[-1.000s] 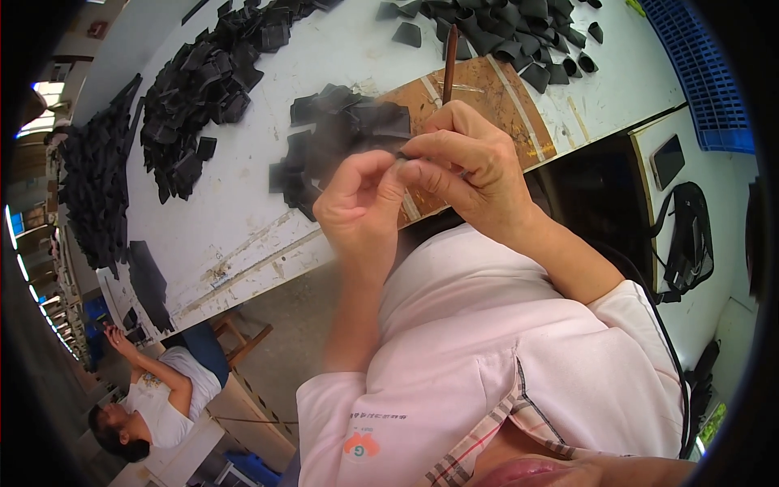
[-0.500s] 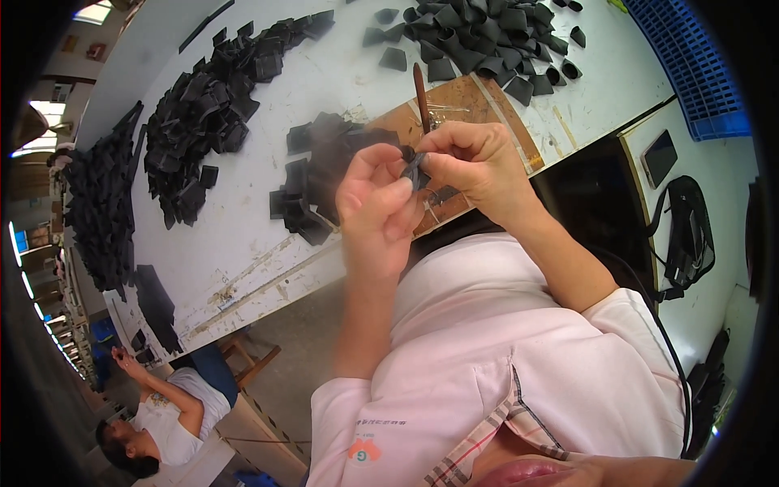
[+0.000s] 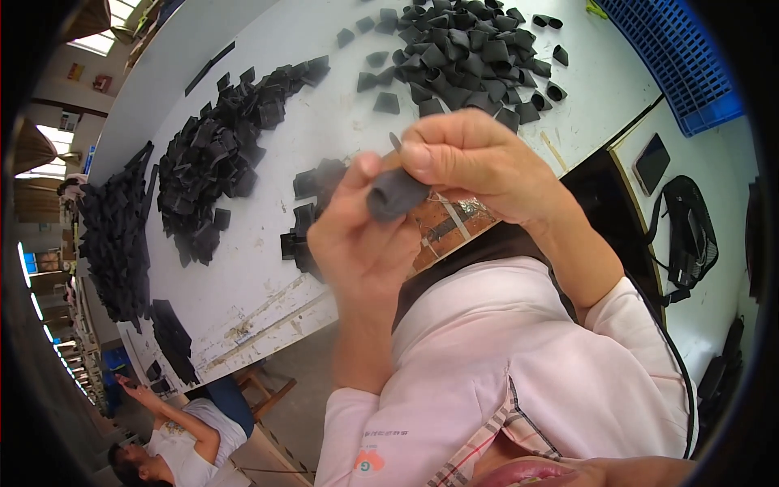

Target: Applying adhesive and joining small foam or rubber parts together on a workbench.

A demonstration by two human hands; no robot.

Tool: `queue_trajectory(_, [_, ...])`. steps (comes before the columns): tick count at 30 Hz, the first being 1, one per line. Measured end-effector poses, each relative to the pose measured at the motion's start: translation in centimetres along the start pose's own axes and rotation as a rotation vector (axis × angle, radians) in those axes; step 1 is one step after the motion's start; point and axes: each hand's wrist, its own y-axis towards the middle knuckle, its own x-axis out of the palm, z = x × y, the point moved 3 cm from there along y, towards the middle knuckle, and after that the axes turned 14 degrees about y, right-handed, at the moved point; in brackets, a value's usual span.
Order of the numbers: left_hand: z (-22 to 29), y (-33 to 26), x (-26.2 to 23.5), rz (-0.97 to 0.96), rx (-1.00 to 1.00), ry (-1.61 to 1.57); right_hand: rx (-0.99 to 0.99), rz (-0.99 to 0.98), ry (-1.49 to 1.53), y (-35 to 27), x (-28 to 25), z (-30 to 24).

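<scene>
In front of me, over the table edge, I hold a short dark grey fabric tube (image 3: 398,195) with its round opening showing. My left hand (image 3: 361,231) is closed about it from the left and below, slightly blurred. The thumb and fingers of my right hand (image 3: 483,162) are closed at the tube's upper right edge. A small pointed grey tip (image 3: 395,141) shows just beyond the hands; whether it belongs to a tool I cannot tell. Beneath my hands lies a brown board (image 3: 446,231), partly hidden. Several flat dark pieces (image 3: 303,219) lie left of my left hand.
Similar open tubes form a pile (image 3: 466,53) at the far side. Flat dark pieces are heaped (image 3: 215,150) on the left, with another heap (image 3: 114,243) beyond. A blue crate (image 3: 682,65), a phone (image 3: 652,162) and a black mesh bag (image 3: 688,227) are at right. A co-worker (image 3: 187,430) sits lower left.
The dark piece, crumpled between my fingertips before, now shows as an opened tube. My hands have shifted slightly, covering the brown upright stick seen before. The whole view has tilted a little.
</scene>
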Motion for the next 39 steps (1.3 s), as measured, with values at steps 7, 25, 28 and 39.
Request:
queue_trajectory(7, [1.1,1.7,-3.3,0.179,-0.086,0.202,0.035,-0.105,0.148,2.5,-2.7,2.0])
queue_trajectory(25, [1.1,1.6,1.6,0.227,0.729,1.748,-0.879,0.151,-0.808,0.0,-3.1,0.4])
queue_trajectory(28, [1.0,1.4,1.3,0.323,0.719,1.635,-0.831,0.051,-0.881,-0.3,-1.3,0.5])
queue_trajectory(39, [-0.1,1.3,-0.3,0.383,0.724,0.997,-0.941,0.159,-0.849,0.3,-0.9,0.7])
